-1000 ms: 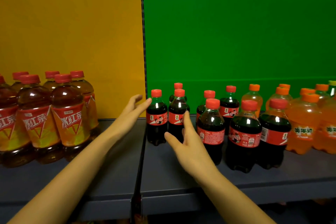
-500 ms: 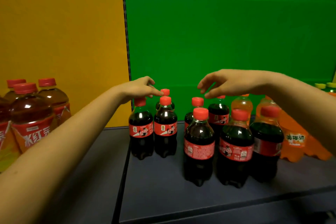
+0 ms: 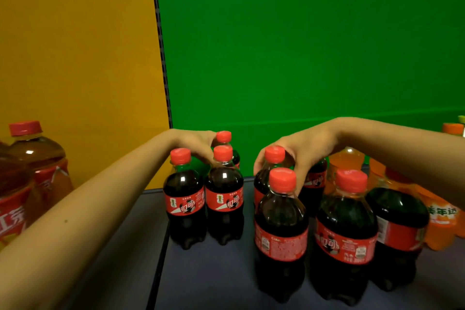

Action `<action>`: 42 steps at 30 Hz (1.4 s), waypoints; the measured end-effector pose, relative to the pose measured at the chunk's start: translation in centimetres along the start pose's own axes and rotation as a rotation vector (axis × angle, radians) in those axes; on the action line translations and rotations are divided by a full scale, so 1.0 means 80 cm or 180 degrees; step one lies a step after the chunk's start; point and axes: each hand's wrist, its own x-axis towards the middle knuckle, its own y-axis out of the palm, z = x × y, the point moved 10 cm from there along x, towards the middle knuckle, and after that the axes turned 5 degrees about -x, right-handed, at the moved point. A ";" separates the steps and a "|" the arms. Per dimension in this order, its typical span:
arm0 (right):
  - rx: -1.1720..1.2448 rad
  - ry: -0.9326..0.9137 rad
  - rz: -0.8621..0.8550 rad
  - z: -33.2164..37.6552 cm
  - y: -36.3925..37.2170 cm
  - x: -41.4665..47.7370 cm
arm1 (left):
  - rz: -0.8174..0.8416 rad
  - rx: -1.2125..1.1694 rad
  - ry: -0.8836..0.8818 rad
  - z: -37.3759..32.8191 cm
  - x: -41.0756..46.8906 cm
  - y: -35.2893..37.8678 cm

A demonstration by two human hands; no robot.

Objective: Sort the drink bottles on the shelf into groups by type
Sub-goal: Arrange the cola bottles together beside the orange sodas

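Note:
Several small cola bottles with red caps stand on the dark shelf (image 3: 208, 274). My left hand (image 3: 193, 142) reaches over two front colas (image 3: 185, 199) and curls round the neck of the cola behind them (image 3: 224, 136); its fingertips are hidden by the front caps. My right hand (image 3: 302, 151) grips the neck of a middle cola (image 3: 274, 153), thumb on the left, fingers on the right. Three more colas (image 3: 281, 224) stand in front of that hand. Orange soda bottles (image 3: 440, 214) stand at the right, partly hidden by my right forearm.
Larger iced tea bottles (image 3: 37, 158) with red caps stand at the far left before the yellow back panel (image 3: 75, 45). A perforated upright (image 3: 161, 58) separates it from the green panel (image 3: 302, 45). Bare shelf lies between the tea and the colas.
Both hands have dropped from above the caps onto bottle necks: the left onto the rear cola, the right onto the middle cola. The camera has moved closer and slightly right.

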 end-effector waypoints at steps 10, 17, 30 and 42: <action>-0.0078 0.0021 -0.0431 0.000 -0.022 -0.005 | -0.0438 -0.0427 0.0307 -0.019 -0.004 -0.026; -0.0055 -0.0048 -0.1648 0.025 -0.092 -0.049 | -0.1612 -0.0963 0.0808 -0.068 -0.052 -0.104; 0.0509 -0.0509 -0.3497 0.121 -0.158 -0.147 | -0.2511 -0.1647 0.2018 -0.165 -0.215 -0.149; 0.0470 -0.0381 -0.3550 0.181 -0.037 -0.146 | -0.2467 -0.1776 0.1604 -0.094 -0.289 -0.046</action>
